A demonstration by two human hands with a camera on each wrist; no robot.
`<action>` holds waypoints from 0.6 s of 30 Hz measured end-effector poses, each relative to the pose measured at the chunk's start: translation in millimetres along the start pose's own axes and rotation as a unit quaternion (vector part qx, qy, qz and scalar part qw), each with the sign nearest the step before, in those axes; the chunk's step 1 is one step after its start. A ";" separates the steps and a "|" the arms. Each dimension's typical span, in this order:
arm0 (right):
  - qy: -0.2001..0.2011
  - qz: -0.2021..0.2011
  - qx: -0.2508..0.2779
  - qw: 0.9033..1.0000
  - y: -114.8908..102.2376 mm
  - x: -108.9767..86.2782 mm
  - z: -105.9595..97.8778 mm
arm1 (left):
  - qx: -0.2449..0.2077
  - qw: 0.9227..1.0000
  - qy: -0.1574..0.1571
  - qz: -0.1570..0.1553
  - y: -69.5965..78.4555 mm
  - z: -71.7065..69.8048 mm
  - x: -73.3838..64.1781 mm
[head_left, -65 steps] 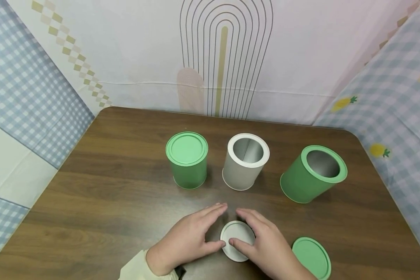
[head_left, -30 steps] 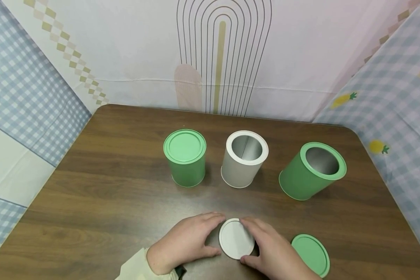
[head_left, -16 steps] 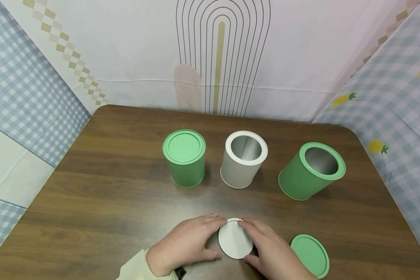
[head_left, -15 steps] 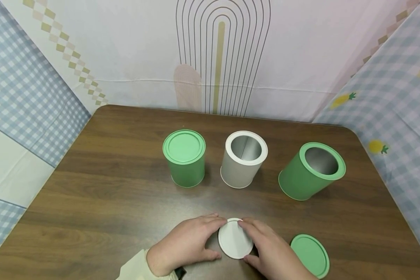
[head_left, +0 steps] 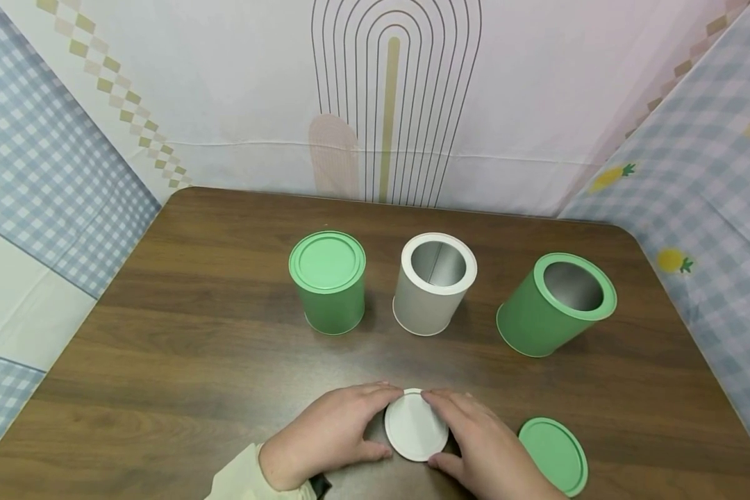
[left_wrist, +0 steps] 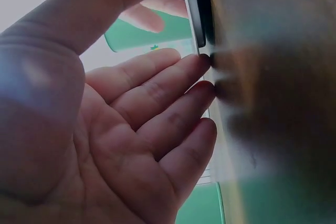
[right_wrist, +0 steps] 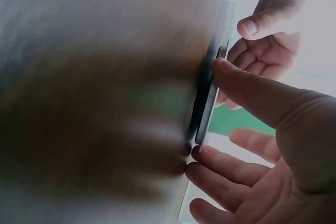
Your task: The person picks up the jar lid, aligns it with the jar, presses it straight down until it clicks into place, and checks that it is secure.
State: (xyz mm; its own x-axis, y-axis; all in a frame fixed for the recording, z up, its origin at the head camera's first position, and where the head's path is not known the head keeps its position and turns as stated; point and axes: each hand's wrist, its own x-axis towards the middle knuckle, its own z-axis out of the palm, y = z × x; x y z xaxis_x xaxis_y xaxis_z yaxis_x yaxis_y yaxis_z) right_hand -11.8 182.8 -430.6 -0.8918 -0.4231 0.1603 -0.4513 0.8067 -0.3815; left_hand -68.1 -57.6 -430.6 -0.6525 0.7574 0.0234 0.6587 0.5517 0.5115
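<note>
Pinching the white lid (head_left: 416, 425) by its rim looks to be the step in hand, judging from how the 2 hands sit around it. The lid is low over the near part of the wood-grain tabletop (head_left: 194, 347), in front of the open-topped white can (head_left: 426, 305); whether it rests on the wood or is slightly raised cannot be told. The right hand (head_left: 481, 437) grasps it, thumb at the near edge and fingers at the far edge, while the left hand (head_left: 334, 430) holds nothing: its fingers are extended beside the rim, with the thumb apart from it. The next move probably calls for a secure hold on that thin rim, with the disc kept level if it is raised. An open-topped green can (head_left: 540, 312) stands to the right of the white can, and a covered green can (head_left: 331, 298) to the left; a loose green lid (head_left: 555, 455) lies just beyond the right hand. As for brands and labels, no readable writing shows on the 3 cans or 2 loose lids, and the patterned backdrop (head_left: 244, 83) offers arches and checks, not words.
</note>
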 end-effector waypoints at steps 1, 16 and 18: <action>0.001 0.000 0.002 1.000 -0.2 0.2 -0.1 | -0.004 1.000 0.002 0.001 -0.2 -0.3 0.1; 0.035 0.015 0.011 0.999 -6.6 1.0 -5.0 | -0.006 0.999 0.048 0.007 0.4 -2.7 -0.3; 0.041 0.010 0.009 0.999 -6.4 1.1 -5.8 | -0.003 0.999 0.052 0.007 0.8 -3.4 -0.8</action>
State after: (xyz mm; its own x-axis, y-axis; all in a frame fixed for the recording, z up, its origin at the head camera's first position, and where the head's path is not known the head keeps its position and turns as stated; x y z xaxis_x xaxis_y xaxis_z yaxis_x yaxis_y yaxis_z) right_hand -10.1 179.6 -422.7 -0.9004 -0.3716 0.2262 -0.4337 0.8070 -0.4007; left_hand -68.3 -59.0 -427.3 -0.6786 0.7248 0.1190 0.6659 0.5388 0.5161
